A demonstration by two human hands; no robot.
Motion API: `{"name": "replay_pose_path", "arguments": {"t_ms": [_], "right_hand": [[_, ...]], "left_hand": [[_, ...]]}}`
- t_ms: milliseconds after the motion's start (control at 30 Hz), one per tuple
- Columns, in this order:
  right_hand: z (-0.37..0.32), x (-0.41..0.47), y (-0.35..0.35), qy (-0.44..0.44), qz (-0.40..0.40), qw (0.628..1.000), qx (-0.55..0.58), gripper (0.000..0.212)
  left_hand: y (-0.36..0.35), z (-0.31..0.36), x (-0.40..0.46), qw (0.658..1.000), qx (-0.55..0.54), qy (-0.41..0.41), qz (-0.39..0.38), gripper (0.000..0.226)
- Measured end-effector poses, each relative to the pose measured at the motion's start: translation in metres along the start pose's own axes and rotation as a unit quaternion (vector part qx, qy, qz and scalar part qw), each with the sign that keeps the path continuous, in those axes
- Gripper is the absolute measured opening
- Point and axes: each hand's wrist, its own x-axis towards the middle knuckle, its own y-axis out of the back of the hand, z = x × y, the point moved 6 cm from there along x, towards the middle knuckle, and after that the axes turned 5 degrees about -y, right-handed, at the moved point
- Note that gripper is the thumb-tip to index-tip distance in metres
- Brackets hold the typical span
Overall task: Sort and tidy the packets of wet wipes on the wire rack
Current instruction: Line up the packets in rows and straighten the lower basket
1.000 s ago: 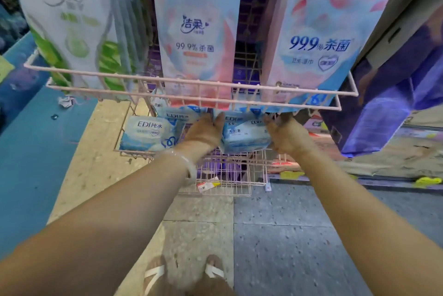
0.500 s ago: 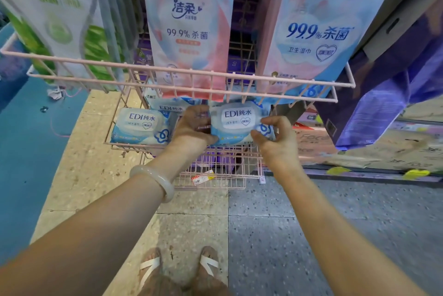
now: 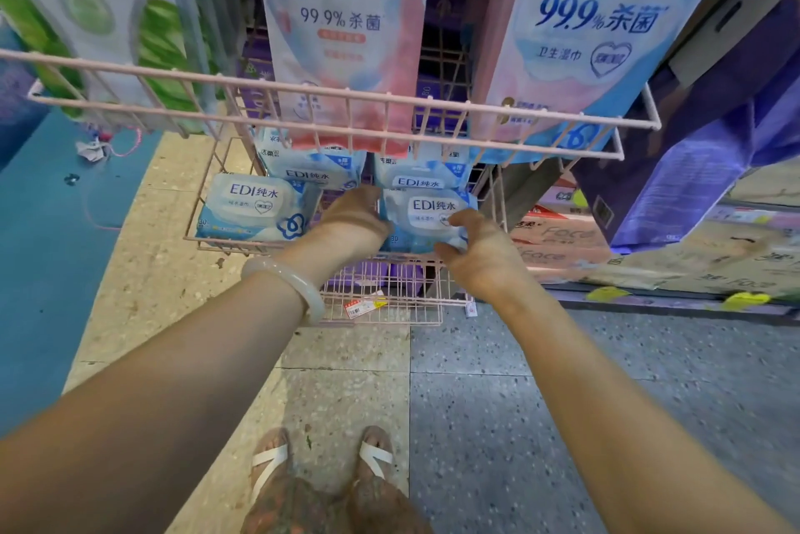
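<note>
Both hands gripped one EDI packet (image 3: 426, 215) at the front right of the lower wire shelf (image 3: 233, 247): the left hand (image 3: 353, 215) clasped its left edge, the right hand (image 3: 478, 250) pinched its lower right corner. Left of that grip a second packet (image 3: 255, 206) lay flat, label up; behind the grip two more packets (image 3: 311, 170) stood in a back row. The held packet's label faced up toward the camera, text upright, its long axis running side to side between the hands. The sorting looked mostly done on this shelf, with the held packet not yet released or squared with its neighbour
</note>
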Motion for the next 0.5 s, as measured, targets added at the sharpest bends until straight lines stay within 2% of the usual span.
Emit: {"name": "replay_pose_path", "arguments": {"t_ms": [67, 133, 200, 267, 300, 333, 400, 433, 500], "right_hand": [[-0.003, -0.002, -0.002, -0.011, -0.017, 1.0, -0.014, 0.045], [-0.005, -0.005, 0.001, -0.004, -0.003, 1.0, -0.015, 0.041], [-0.013, -0.012, 0.009, 0.061, 0.069, 0.996, 0.006, 0.033], [-0.027, -0.023, 0.012, 0.131, 0.118, 0.983, 0.051, 0.025], [-0.035, -0.026, 0.006, 0.145, 0.103, 0.981, 0.08, 0.023], [-0.043, -0.027, -0.003, 0.149, 0.064, 0.981, 0.105, 0.022], [-0.061, -0.027, -0.029, 0.152, -0.023, 0.98, 0.13, 0.022], [-0.07, -0.025, -0.04, 0.154, -0.047, 0.978, 0.135, 0.023], [-0.088, -0.018, -0.059, 0.141, -0.079, 0.975, 0.153, 0.023]], "left_hand": [[-0.007, -0.003, 0.004, 1.0, 0.025, 0.002, -0.015, 0.036], [-0.005, -0.006, 0.002, 1.0, 0.002, 0.013, -0.009, 0.038], [0.012, -0.011, -0.002, 0.99, -0.112, 0.019, 0.08, 0.031], [0.037, -0.029, -0.017, 0.936, -0.282, 0.044, 0.206, 0.025], [0.052, -0.043, -0.027, 0.922, -0.274, 0.056, 0.268, 0.026], [0.068, -0.056, -0.037, 0.921, -0.216, 0.064, 0.317, 0.026], [0.098, -0.084, -0.051, 0.921, -0.1, 0.06, 0.372, 0.031], [0.11, -0.096, -0.056, 0.922, -0.057, 0.072, 0.375, 0.035], [0.122, -0.115, -0.051, 0.94, -0.03, 0.121, 0.318, 0.041]]}}
